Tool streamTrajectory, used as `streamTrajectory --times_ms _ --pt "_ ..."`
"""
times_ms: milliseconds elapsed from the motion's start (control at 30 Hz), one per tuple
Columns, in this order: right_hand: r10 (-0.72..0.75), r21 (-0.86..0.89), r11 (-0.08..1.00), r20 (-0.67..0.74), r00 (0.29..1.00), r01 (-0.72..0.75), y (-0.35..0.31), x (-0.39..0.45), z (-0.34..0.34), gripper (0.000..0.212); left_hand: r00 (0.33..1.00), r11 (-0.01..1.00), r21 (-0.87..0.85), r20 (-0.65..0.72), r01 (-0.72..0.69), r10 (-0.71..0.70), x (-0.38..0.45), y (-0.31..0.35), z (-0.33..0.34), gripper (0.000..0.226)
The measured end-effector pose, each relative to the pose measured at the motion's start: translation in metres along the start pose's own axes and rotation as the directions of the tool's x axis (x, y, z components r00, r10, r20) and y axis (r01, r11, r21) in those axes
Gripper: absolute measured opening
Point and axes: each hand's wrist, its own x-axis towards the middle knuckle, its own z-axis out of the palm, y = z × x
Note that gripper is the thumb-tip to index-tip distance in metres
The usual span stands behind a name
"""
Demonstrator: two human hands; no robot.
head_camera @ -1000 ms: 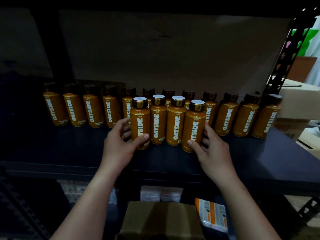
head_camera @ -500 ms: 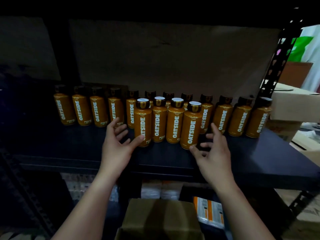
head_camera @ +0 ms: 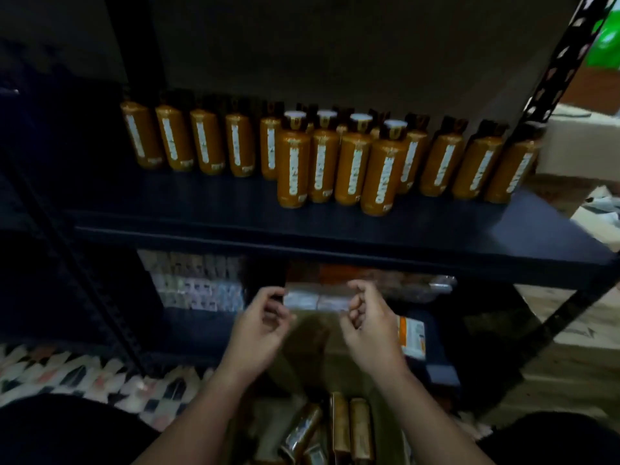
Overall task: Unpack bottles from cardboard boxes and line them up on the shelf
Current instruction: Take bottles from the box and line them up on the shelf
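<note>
Several orange bottles with white lettering stand in a long back row point(head_camera: 208, 142) on the dark shelf point(head_camera: 335, 236). A short front row of bottles point(head_camera: 339, 162) stands ahead of it near the middle. My left hand point(head_camera: 258, 327) and my right hand point(head_camera: 372, 327) hang below the shelf's front edge, fingers loosely curled, holding nothing. Under them sits an open cardboard box point(head_camera: 312, 344), and more orange bottles point(head_camera: 339, 427) lie on their sides inside it at the bottom of the view.
A black perforated upright point(head_camera: 550, 82) frames the shelf at the right, another slants at the left point(head_camera: 84, 283). Stacked packets point(head_camera: 198, 283) fill the lower shelf. A cardboard box point(head_camera: 580, 142) sits to the right. A patterned mat point(head_camera: 84, 374) covers the floor.
Both hands have let go of the front-row bottles and dropped below the shelf, over the box. The view has tilted down, showing the bottles in the box.
</note>
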Motion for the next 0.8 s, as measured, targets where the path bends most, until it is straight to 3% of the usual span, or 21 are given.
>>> streamTrajectory --times_ms 67,133,233,300,400,567,667,800 --pt "0.167 -0.1 0.983 0.148 0.975 -0.153 0.04 -0.019 0.025 0.047 0.978 0.982 0.114 0.123 0.154 -0.167 -0.011 -0.046 0.007 0.045" --pt "0.332 -0.221 0.936 0.301 0.894 -0.273 0.078 -0.04 0.044 0.051 0.917 0.921 0.287 0.224 0.262 -0.331 -0.022 -0.094 0.011 0.047" --pt "0.443 -0.363 0.886 0.483 0.755 -0.288 0.119 -0.066 0.063 0.059 0.801 0.777 0.586 0.339 0.23 -0.493 -0.036 -0.149 0.017 0.057" --pt "0.517 -0.429 0.847 0.529 0.673 -0.314 0.14 -0.076 0.072 0.06 0.752 0.675 0.717 0.347 0.173 -0.561 -0.036 -0.169 0.029 0.06" --pt "0.6 -0.504 0.792 0.535 0.594 -0.345 0.165 -0.095 0.092 0.063 0.709 0.648 0.729 0.335 0.222 -0.62 -0.038 -0.189 0.056 0.065" --pt "0.703 -0.596 0.694 0.437 0.561 -0.405 0.188 -0.116 0.125 0.086 0.666 0.595 0.755 0.298 0.274 -0.684 -0.048 -0.232 0.082 0.059" --pt "0.774 -0.636 0.607 0.336 0.537 -0.476 0.199 -0.12 0.138 0.08 0.679 0.594 0.757 0.288 0.271 -0.676 -0.046 -0.249 0.092 0.052" --pt "0.837 -0.642 0.511 0.223 0.499 -0.572 0.205 -0.111 0.154 0.086 0.749 0.603 0.757 0.242 0.251 -0.616 -0.038 -0.258 0.113 0.06"
